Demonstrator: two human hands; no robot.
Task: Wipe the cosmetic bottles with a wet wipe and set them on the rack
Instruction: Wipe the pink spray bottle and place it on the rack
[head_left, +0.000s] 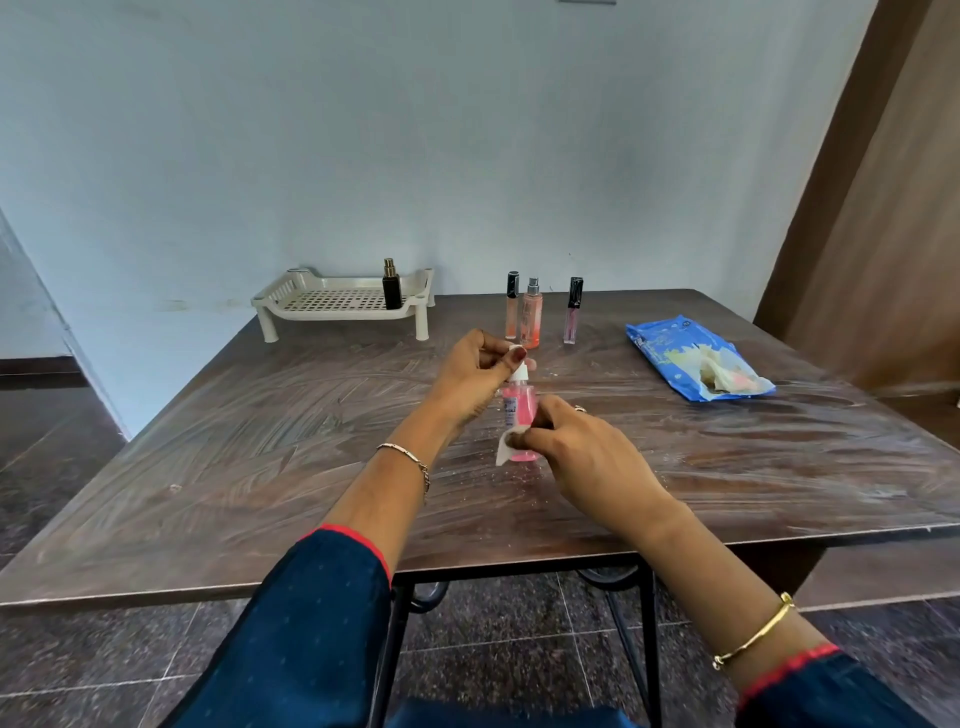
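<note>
An upright pink spray bottle (519, 410) is pinched at its cap by the left hand (475, 376), while the right hand (576, 447) grips a white wet wipe (505, 451); the cream slotted rack (332, 301) lies far-left.

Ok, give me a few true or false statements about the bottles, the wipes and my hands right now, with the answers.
1. The black bottle stands on the rack. True.
2. The rack holds three bottles. False: only the black bottle is on it.
3. The right hand holds the wipe against the pink bottle. True.
4. The left hand lies flat on the table. False: it grips the top of the pink bottle.
5. The wipe pack lies to the left of the rack. False: it lies on the right side of the table, well apart from the rack.
</note>
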